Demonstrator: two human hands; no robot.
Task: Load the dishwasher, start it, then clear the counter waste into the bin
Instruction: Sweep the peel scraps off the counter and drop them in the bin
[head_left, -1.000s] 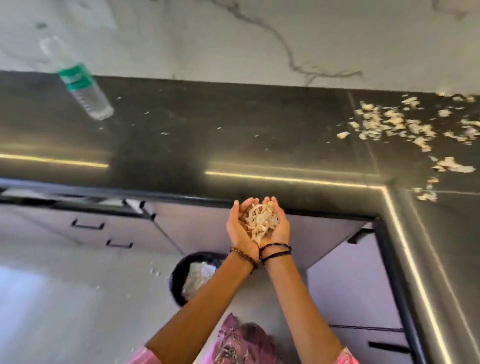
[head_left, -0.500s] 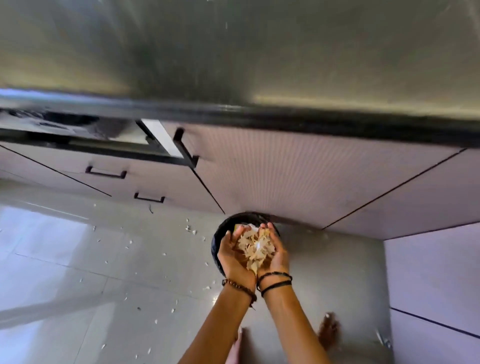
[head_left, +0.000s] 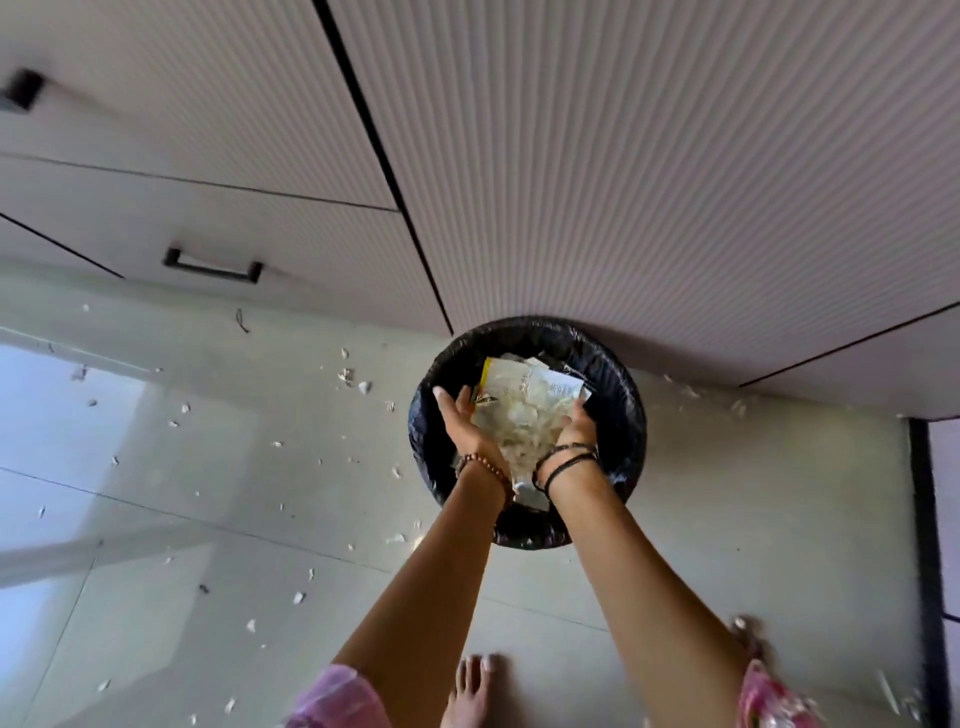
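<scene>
Bare foot near bottom edge, on floor strewn with pale flakes.

Left hand and right hand over bin, palms parted, each grip released, fingers loose.

Waste peels between palms, above bin mouth, dropping in.

Advice: person keeps wrists low inside rim, opens slowly, shakes fingers over centre so nothing lands outside.

Wrapper already inside bin.

Cabinet behind bin.
</scene>
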